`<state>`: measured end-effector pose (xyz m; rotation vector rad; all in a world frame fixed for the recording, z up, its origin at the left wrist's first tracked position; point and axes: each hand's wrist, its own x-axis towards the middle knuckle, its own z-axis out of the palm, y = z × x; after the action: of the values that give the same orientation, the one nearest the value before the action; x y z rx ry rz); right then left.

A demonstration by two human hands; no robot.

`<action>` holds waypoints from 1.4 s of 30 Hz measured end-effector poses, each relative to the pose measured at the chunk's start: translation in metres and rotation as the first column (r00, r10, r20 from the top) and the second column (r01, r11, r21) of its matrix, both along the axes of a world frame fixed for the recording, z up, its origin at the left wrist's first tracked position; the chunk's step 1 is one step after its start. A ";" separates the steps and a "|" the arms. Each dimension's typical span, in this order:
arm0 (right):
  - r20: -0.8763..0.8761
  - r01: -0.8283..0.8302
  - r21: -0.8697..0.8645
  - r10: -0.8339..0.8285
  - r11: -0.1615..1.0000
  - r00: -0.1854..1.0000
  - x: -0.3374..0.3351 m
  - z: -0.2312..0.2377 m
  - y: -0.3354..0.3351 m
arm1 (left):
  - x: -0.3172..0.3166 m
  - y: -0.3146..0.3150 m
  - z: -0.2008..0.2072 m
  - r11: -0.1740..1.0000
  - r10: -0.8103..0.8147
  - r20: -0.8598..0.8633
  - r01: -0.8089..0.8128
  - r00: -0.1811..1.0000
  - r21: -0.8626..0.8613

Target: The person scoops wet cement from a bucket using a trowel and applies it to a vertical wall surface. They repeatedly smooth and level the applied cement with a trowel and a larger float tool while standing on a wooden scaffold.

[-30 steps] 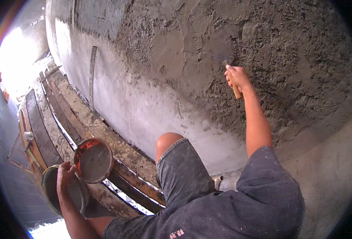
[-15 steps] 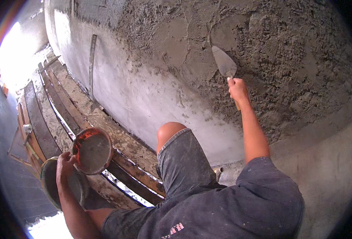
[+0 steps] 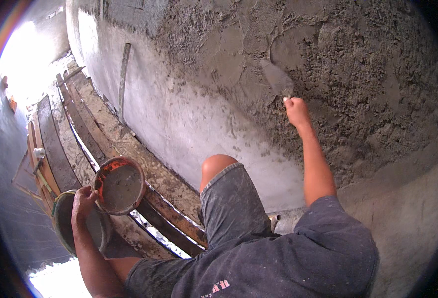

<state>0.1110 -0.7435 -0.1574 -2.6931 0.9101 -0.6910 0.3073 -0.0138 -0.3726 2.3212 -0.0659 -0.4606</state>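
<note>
My right hand (image 3: pixel 297 112) is closed round the handle of a pointed trowel (image 3: pixel 277 78). The trowel's blade, slightly smeared by motion, lies at the rough wet mortar (image 3: pixel 348 94) on the wall; whether it presses flat cannot be made out. At the lower left my left hand (image 3: pixel 84 202) grips the rim of a round orange-lined bowl (image 3: pixel 121 188), its inside coated with grey mortar. Partly behind the left hand and forearm stands a larger dark tub (image 3: pixel 65 223), its contents mostly hidden.
Wooden planks (image 3: pixel 55 144) with gaps between them run along the wall's foot. A long narrow straightedge (image 3: pixel 124 82) leans on the pale lower wall (image 3: pixel 179 114). A small white object (image 3: pixel 39 153) sits by the planks at left. A short pipe end (image 3: pixel 275 219) shows beside my knee.
The view has shifted slightly, so the wall and planks sit a little further right. The trowel blade has moved slightly against the mortar. Both hands keep their holds.
</note>
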 end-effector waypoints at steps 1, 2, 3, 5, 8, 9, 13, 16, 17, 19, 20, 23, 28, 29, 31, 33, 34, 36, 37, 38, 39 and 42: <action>0.112 -0.010 0.212 -0.014 0.977 0.994 0.001 0.010 0.002 | -0.002 0.001 0.001 1.000 0.002 -0.002 -0.002 1.000 0.004; 0.216 -0.044 0.413 -0.051 0.910 0.975 0.004 0.019 0.004 | -0.003 0.002 0.001 1.000 0.002 -0.002 -0.002 1.000 0.014; 0.307 -0.117 0.412 -0.016 0.904 0.952 0.008 0.027 0.003 | -0.002 0.001 0.002 1.000 -0.006 -0.006 0.006 1.000 0.015; 0.390 -0.181 0.443 -0.007 0.878 0.921 0.025 0.038 -0.009 | 0.000 -0.002 0.002 1.000 -0.018 -0.015 0.018 1.000 0.016; 0.390 -0.216 0.482 0.013 0.849 0.921 0.049 0.038 -0.028 | 0.000 -0.005 0.002 1.000 -0.010 -0.016 0.010 1.000 0.003; 0.356 -0.210 0.491 0.025 0.845 0.934 0.058 0.034 -0.028 | -0.003 -0.004 0.003 1.000 0.010 -0.006 -0.010 1.000 -0.001; 0.112 -0.104 0.475 0.057 0.874 0.992 0.080 0.001 -0.026 | -0.002 0.000 0.001 1.000 0.008 0.020 -0.008 1.000 0.010; -0.134 0.008 0.375 0.046 0.927 0.990 0.082 -0.025 -0.016 | 0.002 0.005 -0.001 1.000 -0.009 0.031 0.008 0.999 0.027; -0.212 0.038 0.313 0.031 0.949 0.977 0.078 -0.033 -0.016 | 0.004 0.004 -0.003 0.999 -0.021 0.038 0.020 0.999 0.030; -0.410 -0.026 0.018 0.031 0.999 0.912 0.058 -0.049 -0.041 | 0.005 -0.001 -0.006 0.999 -0.043 0.052 0.041 0.998 0.023; -0.499 -0.070 -0.136 -0.007 0.988 0.867 0.048 -0.048 -0.055 | 0.009 -0.008 -0.009 0.998 -0.064 0.057 0.063 0.996 0.015; -0.399 0.088 -0.081 -0.114 0.993 0.910 0.054 0.007 0.007 | 0.014 0.011 -0.016 0.997 -0.061 0.101 0.057 0.993 0.045; -0.195 0.105 -0.208 -0.146 0.973 0.970 0.068 0.112 0.013 | 0.014 0.001 -0.022 0.998 -0.067 0.080 0.065 0.995 0.028; -0.157 0.104 -0.243 -0.145 0.964 0.977 0.070 0.131 0.006 | 0.014 -0.003 -0.022 0.997 -0.073 0.072 0.072 0.995 0.018; -0.127 0.168 -0.203 -0.196 0.965 0.972 0.075 0.163 0.020 | 0.012 0.001 -0.019 0.998 -0.055 0.062 0.054 0.997 0.019; -0.081 0.213 -0.212 -0.234 0.954 0.969 0.070 0.188 0.039 | 0.010 0.006 -0.017 0.999 -0.047 0.062 0.046 0.997 0.019; -0.059 0.237 -0.236 -0.258 0.942 0.964 0.063 0.195 0.045 | 0.009 0.008 -0.017 0.999 -0.044 0.056 0.043 0.997 0.020; 0.011 0.276 -0.274 -0.284 0.921 0.959 0.052 0.200 0.041 | 0.009 0.006 -0.018 0.999 -0.051 0.052 0.051 0.997 0.013; 0.058 0.291 -0.288 -0.286 0.912 0.956 0.046 0.203 0.035 | 0.009 0.006 -0.018 0.999 -0.053 0.054 0.052 0.997 0.012; 0.106 0.305 -0.300 -0.286 0.904 0.952 0.043 0.202 0.030 | 0.010 0.006 -0.017 0.998 -0.055 0.054 0.055 0.997 0.015; 0.111 0.305 -0.281 -0.285 0.910 0.952 0.038 0.207 0.044 | 0.009 0.007 -0.018 0.999 -0.054 0.051 0.054 0.997 0.006; 0.046 0.337 -0.185 -0.335 0.923 0.941 0.046 0.214 0.046 | 0.009 0.016 -0.017 0.999 -0.040 0.050 0.039 0.998 0.012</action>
<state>0.1571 -0.6973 0.0565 -2.7149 1.3905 -0.9053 0.3160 0.0021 -0.3899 2.3462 -0.1341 -0.4238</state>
